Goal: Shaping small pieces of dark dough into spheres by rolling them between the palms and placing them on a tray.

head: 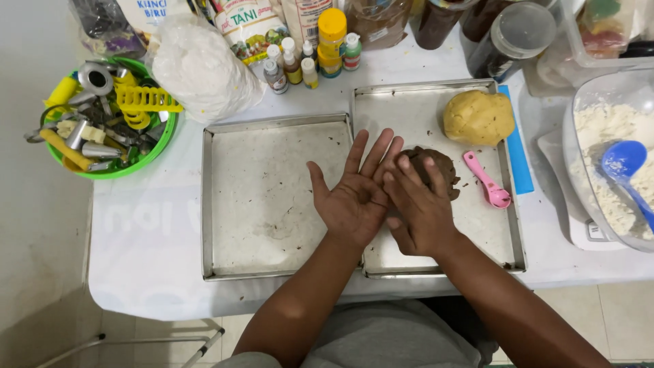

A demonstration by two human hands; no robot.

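— Left hand (pixel 353 197) flat, palm up, fingers spread, holding nothing. Right hand (pixel 417 208) laid against it, palm down, fingers loose, fingertips at the edge of the brown dough lump (pixel 436 169). Probably rolling a small piece between the palms, though no piece visible there.

— Where is the dough itself?

— On the right-hand metal tray (pixel 507 204), just behind the hands. Yellow dough ball (pixel 479 117) further back on the same tray, pink measuring spoon (pixel 488 180) beside the brown lump.

— Best way to roll, then?

— Light, even pressure, small circles, palms kept flat. Worked over the tray to catch crumbs. Left tray (pixel 272 204) bare but for crumbs, handy for finished pieces.
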